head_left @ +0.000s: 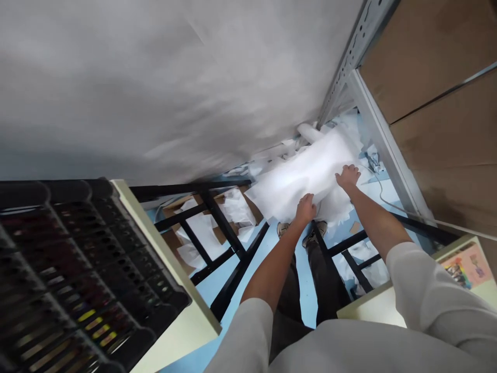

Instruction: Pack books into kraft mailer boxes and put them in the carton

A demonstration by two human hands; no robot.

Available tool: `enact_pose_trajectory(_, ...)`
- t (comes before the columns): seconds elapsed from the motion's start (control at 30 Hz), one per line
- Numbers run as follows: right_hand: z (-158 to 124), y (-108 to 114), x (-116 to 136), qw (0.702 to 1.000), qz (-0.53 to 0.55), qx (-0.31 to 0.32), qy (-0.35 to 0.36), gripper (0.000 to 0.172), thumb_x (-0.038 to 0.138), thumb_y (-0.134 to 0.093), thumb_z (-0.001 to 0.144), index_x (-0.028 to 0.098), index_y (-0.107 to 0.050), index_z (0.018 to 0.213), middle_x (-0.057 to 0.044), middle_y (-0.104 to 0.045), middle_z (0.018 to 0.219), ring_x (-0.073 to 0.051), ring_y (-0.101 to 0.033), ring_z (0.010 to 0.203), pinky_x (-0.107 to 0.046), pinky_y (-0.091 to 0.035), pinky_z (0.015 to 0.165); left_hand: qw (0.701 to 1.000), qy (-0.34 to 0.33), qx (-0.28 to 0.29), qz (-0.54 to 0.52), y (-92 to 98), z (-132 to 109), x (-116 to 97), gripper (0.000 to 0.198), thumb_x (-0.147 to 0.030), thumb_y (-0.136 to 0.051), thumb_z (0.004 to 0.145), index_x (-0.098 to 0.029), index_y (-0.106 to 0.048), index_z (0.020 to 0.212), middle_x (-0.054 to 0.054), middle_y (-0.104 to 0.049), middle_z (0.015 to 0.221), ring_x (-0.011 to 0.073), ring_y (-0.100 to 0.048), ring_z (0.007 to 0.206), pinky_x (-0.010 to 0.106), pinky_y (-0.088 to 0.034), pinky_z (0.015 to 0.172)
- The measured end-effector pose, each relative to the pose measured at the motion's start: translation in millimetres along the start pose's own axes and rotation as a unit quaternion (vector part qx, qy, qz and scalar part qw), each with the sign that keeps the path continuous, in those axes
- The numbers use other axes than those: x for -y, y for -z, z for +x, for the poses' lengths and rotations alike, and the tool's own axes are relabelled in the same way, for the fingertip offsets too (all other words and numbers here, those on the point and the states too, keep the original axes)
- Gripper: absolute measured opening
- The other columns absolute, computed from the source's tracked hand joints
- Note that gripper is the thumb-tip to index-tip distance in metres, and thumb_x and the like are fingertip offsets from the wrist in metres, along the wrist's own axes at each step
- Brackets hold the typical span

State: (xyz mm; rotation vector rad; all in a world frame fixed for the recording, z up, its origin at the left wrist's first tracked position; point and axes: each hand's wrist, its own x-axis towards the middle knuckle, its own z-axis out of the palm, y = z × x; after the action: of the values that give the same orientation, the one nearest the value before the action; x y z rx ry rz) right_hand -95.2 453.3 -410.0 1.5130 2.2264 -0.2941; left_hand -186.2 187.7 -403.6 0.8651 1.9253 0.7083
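A large white sheet (295, 178), thin like paper or packing foam, spreads out above the floor in front of my feet. My left hand (306, 208) is closed on its near edge, the fingers curled and partly hidden. Further right, my right hand (348, 176) also grips the sheet, with fingers bent over it and the thumb out to the left. Between the two hands the near edge rises in a fold. Behind the sheet lies a white roll (309, 132).
Cardboard boxes (252, 204) with crumpled white sheets stand by black metal table legs (221, 223). A black compartment tray (89, 274) sits on a table at left. A grey rack post (392, 145) and large brown cartons (438, 103) rise at right; a white cable (382, 194) hangs nearby.
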Motion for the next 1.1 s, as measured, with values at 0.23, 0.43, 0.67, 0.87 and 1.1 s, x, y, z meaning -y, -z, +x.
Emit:
enact_pose_trajectory(0.23,13,-11,-3,0.999,-0.005,0.005,-0.043,0.04,0.037,-0.064,0.098,0.014,-0.062,0.131,-0.025,-0.053,0.143,-0.041,-0.045,0.131,-0.058,-0.035,0.11,0.996,0.04,0.048,0.058,2.0,0,-6,0.062,-0.014,-0.056,0.099,-0.02,-0.059,0.16,0.015,-0.057,0.17,0.0356,-0.055,0.154,0.054,-0.045,0.132)
enact_pose_trajectory(0.43,11,-6,-3,0.999,0.039,-0.009,-0.024,0.018,0.021,-0.06,0.094,0.016,-0.066,0.11,-0.021,-0.058,0.129,-0.037,-0.048,0.123,-0.055,-0.035,0.108,0.994,0.051,0.063,0.078,12.2,-7,-15,0.061,-0.014,-0.053,0.1,-0.018,-0.06,0.161,0.015,-0.055,0.171,0.034,-0.054,0.156,0.05,-0.046,0.132)
enact_pose_trajectory(0.67,-8,22,11,0.993,0.097,-0.047,0.057,0.008,0.024,-0.063,0.096,0.019,-0.065,0.102,-0.021,-0.065,0.126,-0.038,-0.051,0.123,-0.053,-0.037,0.107,0.993,0.048,0.072,0.079,25.1,-19,-36,0.06,-0.014,-0.054,0.101,-0.017,-0.06,0.161,0.016,-0.055,0.171,0.0341,-0.053,0.157,0.051,-0.046,0.132)
enact_pose_trajectory(0.87,-21,58,21,0.979,0.178,-0.046,0.089,0.045,0.021,-0.061,0.098,0.018,-0.061,0.142,-0.015,-0.077,0.109,-0.037,-0.063,0.117,-0.053,-0.041,0.11,0.995,0.028,0.056,0.081,46.5,-32,-61,0.06,-0.013,-0.054,0.099,-0.017,-0.062,0.159,0.016,-0.056,0.169,0.0327,-0.055,0.155,0.051,-0.045,0.132)
enact_pose_trajectory(1.1,-57,110,14,0.965,0.25,-0.046,0.07,0.049,0.018,-0.052,0.096,0.024,-0.058,0.144,-0.011,-0.075,0.118,-0.031,-0.07,0.105,-0.042,-0.052,0.099,0.995,0.02,0.042,0.084,76.6,-58,-97,0.056,-0.013,-0.055,0.1,-0.017,-0.065,0.155,0.015,-0.059,0.165,0.0327,-0.059,0.15,0.048,-0.046,0.132)
